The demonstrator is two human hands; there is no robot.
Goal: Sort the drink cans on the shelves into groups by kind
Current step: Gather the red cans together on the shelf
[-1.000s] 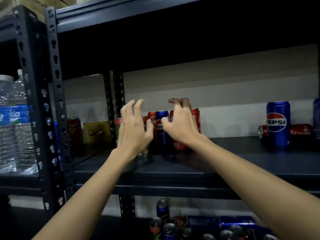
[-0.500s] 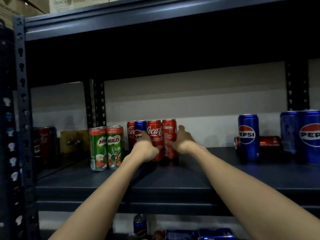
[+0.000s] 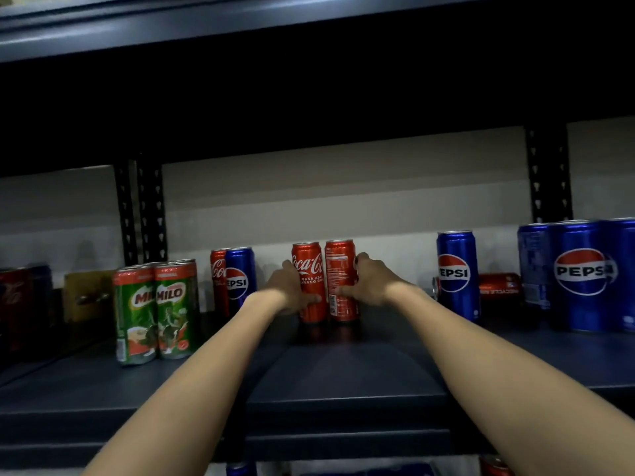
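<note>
Head view takes in a dark metal shelf first, its deck running under both forearms. Largest on it, well off to the right of the right hand, stands a cluster of tall Pepsi cans, with a single Pepsi can nearer that hand and a red can lying on its side between them. Left of the left hand stand a Coke can and a Pepsi can touching, then two Milo cans further left and nearer the shelf edge.

Between the hands stand two upright Coca-Cola cans, side by side. The left hand grips the left can at mid-height, thumb across its front; the right hand wraps the other can from its outer side.

These slim cans look rigid but thin-walled, smooth and probably slippery, and, if full, fairly heavy for their width. Tall and narrow, they would tip easily, so holding around the middle of the body seems soundest.
</note>
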